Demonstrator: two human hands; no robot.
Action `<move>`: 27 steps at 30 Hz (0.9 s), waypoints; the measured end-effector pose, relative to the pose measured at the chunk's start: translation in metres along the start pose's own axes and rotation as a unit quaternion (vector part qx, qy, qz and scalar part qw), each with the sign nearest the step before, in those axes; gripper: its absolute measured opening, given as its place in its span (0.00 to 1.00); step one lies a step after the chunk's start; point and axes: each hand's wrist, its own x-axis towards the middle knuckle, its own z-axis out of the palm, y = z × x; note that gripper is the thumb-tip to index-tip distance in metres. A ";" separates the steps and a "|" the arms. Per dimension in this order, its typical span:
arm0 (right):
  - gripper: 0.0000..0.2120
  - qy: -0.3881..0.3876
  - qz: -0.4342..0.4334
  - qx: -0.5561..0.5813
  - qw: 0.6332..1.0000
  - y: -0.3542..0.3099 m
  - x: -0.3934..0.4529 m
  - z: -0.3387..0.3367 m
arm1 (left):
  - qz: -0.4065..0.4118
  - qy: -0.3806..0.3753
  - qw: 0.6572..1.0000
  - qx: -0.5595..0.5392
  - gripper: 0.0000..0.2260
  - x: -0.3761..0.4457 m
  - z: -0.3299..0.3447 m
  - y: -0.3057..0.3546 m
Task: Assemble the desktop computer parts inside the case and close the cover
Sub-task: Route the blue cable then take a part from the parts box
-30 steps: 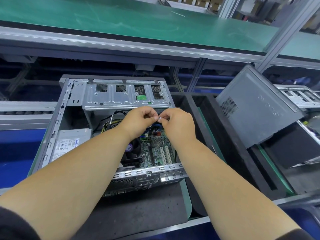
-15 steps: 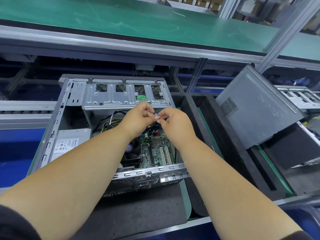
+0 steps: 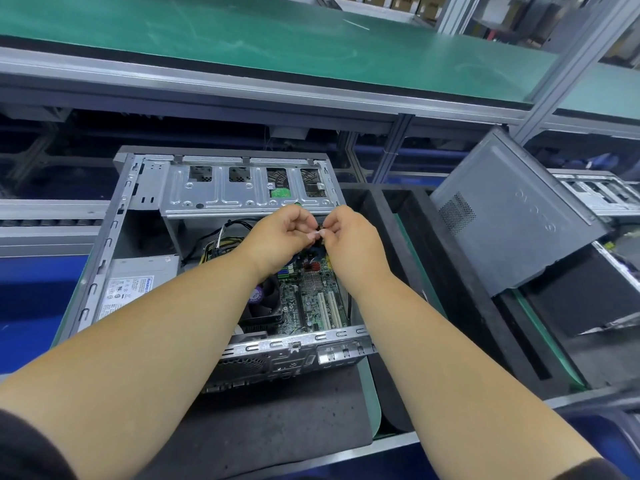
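Over on the left, the power supply (image 3: 133,289) sits in the near-left corner of the open case (image 3: 104,244), label up, with a bundle of yellow and black wires (image 3: 216,245) trailing right toward the middle. Now the action: left hand (image 3: 280,233) and right hand (image 3: 349,237) meet above the motherboard (image 3: 311,299), fingers of both curled and pinched together on a small dark connector (image 3: 320,230), too small to identify. Both hands are closed on it, just in front of the drive cage (image 3: 249,188).

The risk, as I see it: a part this small could slip and drop among the slots and the fan (image 3: 263,303) below, or go in misaligned and bend pins if pushed without a clear look. A forearm could also snag those loose wires.

Moving right, the case rests on a dark foam pad (image 3: 277,424) in a green-edged tray. Beyond a black divider, the grey side cover (image 3: 512,220) leans tilted, well apart from the case, not yet fitted. Far behind runs a green-topped bench (image 3: 242,29) on aluminium framing, with another open chassis (image 3: 602,192) at the far right.
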 end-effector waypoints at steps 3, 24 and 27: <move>0.03 0.017 0.001 -0.100 0.995 0.000 0.003 0.000 | 0.005 -0.005 1.000 0.008 0.10 -0.002 0.001 0.002; 0.07 -0.014 -0.036 -0.104 0.994 0.001 -0.002 -0.007 | 0.123 0.083 0.920 0.363 0.04 -0.007 -0.001 0.009; 0.07 -0.017 -0.048 -0.089 0.995 0.000 -0.003 -0.009 | 0.112 0.095 0.909 0.391 0.03 -0.006 0.002 0.009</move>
